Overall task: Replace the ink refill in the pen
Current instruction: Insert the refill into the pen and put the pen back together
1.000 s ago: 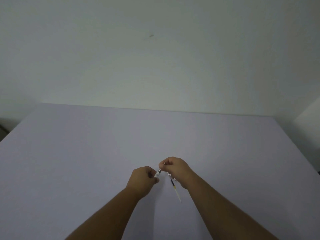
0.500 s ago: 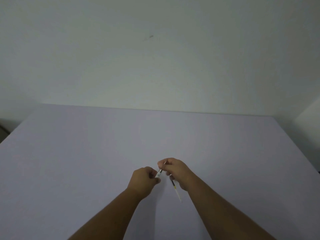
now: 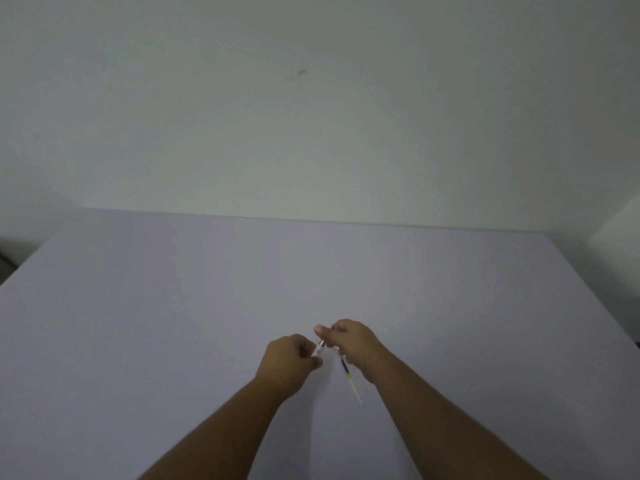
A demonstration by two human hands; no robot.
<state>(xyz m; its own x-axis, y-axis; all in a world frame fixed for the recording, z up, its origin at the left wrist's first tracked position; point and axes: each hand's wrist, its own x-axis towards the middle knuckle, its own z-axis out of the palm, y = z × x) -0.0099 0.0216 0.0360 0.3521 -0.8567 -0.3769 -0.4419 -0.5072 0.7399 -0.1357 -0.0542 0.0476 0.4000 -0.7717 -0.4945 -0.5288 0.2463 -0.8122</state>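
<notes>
Head view: both hands (image 3: 313, 351) pinch pen (image 3: 319, 348) mid-table (image 3: 173, 306), edges far.

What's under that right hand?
A thin ink refill pokes out below the right hand, above the table. Its upper end is covered by the fingers.

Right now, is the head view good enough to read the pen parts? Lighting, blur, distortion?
Head view: dim, flat light, no glare, corners darkened; soft shadow on the table under the arms. Wide-angle bends the table's far edge. Pen between left hand and right hand is tiny and soft; refill bands readable.
</notes>
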